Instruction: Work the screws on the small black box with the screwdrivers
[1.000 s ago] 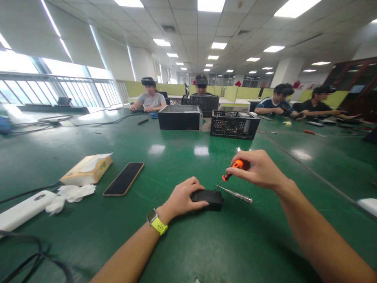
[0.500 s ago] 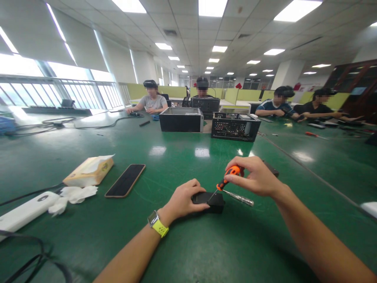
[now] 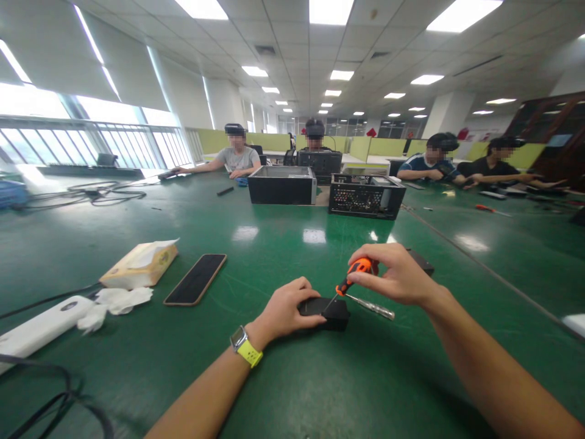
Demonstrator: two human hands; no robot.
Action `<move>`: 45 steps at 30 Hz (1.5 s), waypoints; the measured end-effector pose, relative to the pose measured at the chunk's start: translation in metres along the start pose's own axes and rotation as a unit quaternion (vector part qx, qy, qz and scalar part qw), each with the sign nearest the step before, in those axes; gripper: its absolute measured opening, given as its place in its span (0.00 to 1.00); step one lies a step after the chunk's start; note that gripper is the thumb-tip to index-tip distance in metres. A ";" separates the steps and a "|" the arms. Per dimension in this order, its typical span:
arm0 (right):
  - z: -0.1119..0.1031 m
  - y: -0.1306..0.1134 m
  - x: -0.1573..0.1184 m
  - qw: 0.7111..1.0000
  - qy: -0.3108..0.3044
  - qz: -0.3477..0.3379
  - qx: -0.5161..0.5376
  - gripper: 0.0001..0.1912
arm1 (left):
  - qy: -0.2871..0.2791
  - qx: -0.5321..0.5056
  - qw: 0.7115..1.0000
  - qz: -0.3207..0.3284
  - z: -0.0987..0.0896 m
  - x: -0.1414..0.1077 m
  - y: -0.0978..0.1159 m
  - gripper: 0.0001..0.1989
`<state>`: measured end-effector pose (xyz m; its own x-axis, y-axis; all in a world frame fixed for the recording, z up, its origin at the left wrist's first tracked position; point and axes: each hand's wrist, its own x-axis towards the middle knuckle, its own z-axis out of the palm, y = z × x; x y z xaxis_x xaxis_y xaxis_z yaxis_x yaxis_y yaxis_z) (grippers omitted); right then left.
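Observation:
On the green table, my left hand (image 3: pixel 289 310) is closed around the left end of a small black box (image 3: pixel 336 314), its thumb along the near edge. My right hand (image 3: pixel 395 273) grips an orange and black screwdriver (image 3: pixel 360 268) by the handle. The screwdriver is tilted, and its shaft runs down to the top of the box near my left thumb. Just right of the box lies a slim clear-handled tool (image 3: pixel 375 307) with a metal shaft. Behind my right wrist, a dark object (image 3: pixel 421 261) is partly hidden.
To the left lie a phone (image 3: pixel 196 280), a tissue pack (image 3: pixel 141 265), crumpled tissue (image 3: pixel 121 300) and a white power strip (image 3: pixel 46 326) with black cables. Farther back stand an open metal case (image 3: pixel 282 188) and a computer chassis (image 3: pixel 365 198). Several people sit across the table.
The person at the far left has stretched an arm out to the left, moving a dark object there. My hands, the box and the screwdriver look almost the same.

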<state>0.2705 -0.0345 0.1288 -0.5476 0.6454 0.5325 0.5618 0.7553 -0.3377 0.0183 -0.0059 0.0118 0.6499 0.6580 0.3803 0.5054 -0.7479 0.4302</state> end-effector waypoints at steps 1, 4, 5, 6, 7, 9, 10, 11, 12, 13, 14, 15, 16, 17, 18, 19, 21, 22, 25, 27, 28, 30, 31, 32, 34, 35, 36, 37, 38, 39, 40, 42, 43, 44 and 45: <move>0.000 0.000 0.000 1.000 0.000 -0.001 -0.001 0.11 | 0.001 0.000 1.000 0.000 0.000 0.000 0.000 0.20; 0.001 0.001 0.000 1.000 -0.004 0.001 -0.006 0.11 | 0.002 -0.001 1.000 -0.001 0.000 0.001 0.000 0.20; 0.001 0.001 -0.001 1.000 -0.004 0.001 -0.006 0.11 | 0.002 -0.001 1.000 -0.002 -0.001 0.001 0.000 0.20; 0.001 0.002 -0.001 1.000 -0.004 0.002 -0.006 0.12 | 0.002 -0.001 1.000 -0.003 -0.001 0.001 0.000 0.20; 0.001 0.002 -0.001 1.000 -0.005 0.003 -0.006 0.12 | 0.002 0.000 1.000 -0.003 -0.001 0.001 0.001 0.20; 0.000 0.002 -0.001 1.000 -0.004 0.000 -0.006 0.11 | 0.003 0.000 1.000 -0.003 -0.001 0.001 0.000 0.20; 0.000 0.002 0.000 1.000 -0.002 -0.006 -0.003 0.11 | 0.003 0.000 1.000 -0.002 -0.001 0.001 0.000 0.20; -0.001 0.002 0.000 1.000 -0.001 -0.014 0.002 0.11 | 0.003 0.000 1.000 -0.001 -0.001 0.001 0.000 0.20; -0.001 0.001 0.000 1.000 0.000 -0.023 0.010 0.11 | 0.003 0.000 1.000 -0.001 -0.001 0.000 0.000 0.20; -0.001 0.001 0.000 0.999 0.000 -0.030 0.022 0.12 | 0.002 0.000 1.000 0.000 -0.001 0.000 -0.001 0.20; -0.001 0.001 0.000 0.999 -0.001 -0.035 0.035 0.14 | 0.002 0.000 1.000 0.000 0.000 0.000 -0.001 0.20; 0.000 0.000 0.000 0.998 -0.001 -0.037 0.047 0.15 | 0.002 0.000 1.000 0.000 0.000 0.000 -0.001 0.20; 0.001 0.000 -0.001 0.998 0.003 -0.039 0.054 0.16 | 0.002 0.000 1.000 0.000 0.000 0.000 -0.001 0.20; 0.002 0.000 -0.001 0.998 0.012 -0.043 0.053 0.16 | 0.001 0.000 1.000 -0.001 0.000 0.000 -0.001 0.20; 0.004 -0.001 -0.001 0.998 0.025 -0.051 0.040 0.16 | 0.001 0.000 1.000 -0.001 0.000 0.001 -0.001 0.20; 0.006 -0.001 -0.002 0.997 0.042 -0.061 0.018 0.16 | 0.000 0.001 1.000 -0.002 0.000 0.001 -0.001 0.20; 0.010 -0.001 -0.003 0.992 0.077 -0.088 -0.037 0.15 | 0.000 0.001 1.000 -0.003 0.000 0.001 -0.001 0.21; 0.011 -0.001 -0.003 0.989 0.090 -0.101 -0.060 0.15 | 0.000 0.002 1.000 -0.004 0.000 0.001 -0.001 0.21; 0.013 -0.002 -0.003 0.987 0.090 -0.113 -0.068 0.14 | 0.001 0.003 1.000 -0.004 0.000 0.001 -0.001 0.21; 0.012 -0.003 -0.002 0.993 0.060 -0.102 -0.026 0.15 | 0.000 0.005 1.000 -0.004 0.000 0.001 -0.001 0.21; 0.012 -0.004 -0.002 0.994 0.045 -0.098 0.000 0.16 | -0.001 0.006 1.000 -0.005 0.000 0.001 -0.001 0.21; 0.011 -0.004 -0.002 0.994 0.032 -0.096 0.028 0.17 | -0.003 0.007 1.000 -0.006 0.000 0.001 -0.001 0.21; 0.011 -0.004 -0.002 0.994 0.039 -0.099 0.020 0.16 | -0.003 0.007 1.000 -0.006 0.000 0.001 -0.001 0.21; 0.011 -0.004 -0.002 0.993 0.051 -0.103 0.000 0.16 | -0.002 0.006 1.000 -0.005 0.000 0.001 -0.001 0.21; 0.011 -0.004 -0.003 0.990 0.076 -0.109 -0.049 0.16 | -0.002 0.004 1.000 -0.004 -0.001 0.001 -0.001 0.21; 0.011 -0.004 -0.003 0.989 0.081 -0.111 -0.062 0.17 | -0.002 0.003 1.000 -0.004 -0.001 0.001 0.000 0.20; 0.011 -0.004 -0.004 0.989 0.078 -0.112 -0.060 0.18 | -0.004 0.002 1.000 -0.006 -0.001 0.001 0.000 0.20; 0.011 -0.004 -0.004 0.991 0.068 -0.110 -0.044 0.18 | -0.005 0.002 1.000 -0.007 -0.001 0.001 0.000 0.20; 0.011 -0.004 -0.004 0.993 0.053 -0.106 -0.020 0.17 | -0.005 0.001 1.000 -0.008 -0.001 0.001 0.000 0.20; 0.011 -0.004 -0.003 0.994 0.037 -0.101 0.005 0.18 | -0.006 0.001 1.000 -0.009 -0.001 0.001 0.000 0.20; 0.010 -0.004 -0.003 0.995 0.026 -0.096 0.025 0.18 | -0.005 0.000 1.000 -0.010 -0.001 0.001 0.000 0.20; 0.011 -0.004 -0.003 0.996 0.024 -0.085 0.032 0.18 | -0.005 -0.003 1.000 -0.009 -0.001 0.001 0.000 0.20; 0.011 -0.004 -0.003 0.996 0.032 -0.082 0.020 0.18 | -0.005 -0.004 1.000 -0.009 -0.001 0.001 -0.001 0.20; 0.011 -0.004 -0.003 0.996 0.042 -0.080 0.005 0.18 | -0.006 -0.005 1.000 -0.009 -0.001 0.001 -0.001 0.20; 0.011 -0.004 -0.003 0.995 0.050 -0.080 -0.009 0.18 | -0.006 -0.006 1.000 -0.008 -0.001 0.001 -0.001 0.20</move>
<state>0.2636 -0.0381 0.1198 -0.5662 0.5016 0.6540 0.4834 0.8448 -0.2295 0.0176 -0.0043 0.0129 0.6487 0.6689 0.3631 0.5094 -0.7361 0.4458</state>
